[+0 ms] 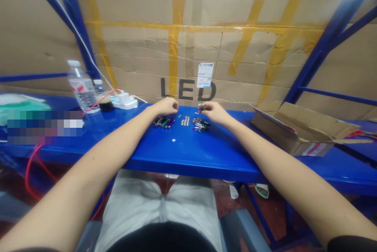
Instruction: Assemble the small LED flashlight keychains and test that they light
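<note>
Both my arms reach forward over a blue shelf top point(188, 153). My left hand point(166, 106) is curled closed, its fingertips pinched together just above a row of small coloured tubes point(163, 122); what it pinches is too small to make out. My right hand point(212, 111) is closed on a small dark keychain piece point(201, 107) held at its fingertips. Below it lies a heap of coloured clips and metal parts point(200, 125). Between the two heaps sit several small silver button cells point(185, 120). One lone cell point(173, 140) lies nearer to me.
An open cardboard box point(297, 130) lies at the right. At the left stand a water bottle point(81, 87), a small dark bottle point(103, 97) and a white power strip point(125, 100) with a red cable. A taped cardboard sheet marked LED point(188, 47) backs the shelf.
</note>
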### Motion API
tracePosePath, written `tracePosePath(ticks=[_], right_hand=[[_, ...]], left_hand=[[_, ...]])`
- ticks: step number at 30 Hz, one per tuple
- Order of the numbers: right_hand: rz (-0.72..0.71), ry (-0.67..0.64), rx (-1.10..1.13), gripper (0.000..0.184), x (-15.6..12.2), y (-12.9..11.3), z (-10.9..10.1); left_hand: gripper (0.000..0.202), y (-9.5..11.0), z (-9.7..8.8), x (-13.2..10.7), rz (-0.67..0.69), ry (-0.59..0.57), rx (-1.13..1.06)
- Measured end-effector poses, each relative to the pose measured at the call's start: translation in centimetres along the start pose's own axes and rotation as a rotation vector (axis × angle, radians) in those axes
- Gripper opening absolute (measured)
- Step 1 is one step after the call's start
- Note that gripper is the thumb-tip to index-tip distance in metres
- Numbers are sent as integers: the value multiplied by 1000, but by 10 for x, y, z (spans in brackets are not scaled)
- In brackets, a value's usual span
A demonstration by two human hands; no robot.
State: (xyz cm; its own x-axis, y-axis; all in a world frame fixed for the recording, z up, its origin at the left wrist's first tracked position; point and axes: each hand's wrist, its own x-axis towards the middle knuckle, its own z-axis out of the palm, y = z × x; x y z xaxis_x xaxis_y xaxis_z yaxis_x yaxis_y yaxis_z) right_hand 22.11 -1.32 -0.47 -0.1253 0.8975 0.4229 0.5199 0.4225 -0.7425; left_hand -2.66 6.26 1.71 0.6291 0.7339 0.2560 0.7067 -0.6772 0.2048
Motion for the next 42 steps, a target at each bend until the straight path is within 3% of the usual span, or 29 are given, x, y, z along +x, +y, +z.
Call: tracePosePath(ticks=[6,12,28,42], right_hand=[[-9,5,16,14,0,0,-1],[-65,-12,35,15,0,2,-2],[-124,-27,121,14,1,3,-2],[-179,10,86,15,-1,0,-3]], left_hand=[[19,41,0,-2,311,317,-222],[15,63,6,-3,508,412,-165],[18,64,14,0,631,430,44],[16,65,16,1,658,444,20]])
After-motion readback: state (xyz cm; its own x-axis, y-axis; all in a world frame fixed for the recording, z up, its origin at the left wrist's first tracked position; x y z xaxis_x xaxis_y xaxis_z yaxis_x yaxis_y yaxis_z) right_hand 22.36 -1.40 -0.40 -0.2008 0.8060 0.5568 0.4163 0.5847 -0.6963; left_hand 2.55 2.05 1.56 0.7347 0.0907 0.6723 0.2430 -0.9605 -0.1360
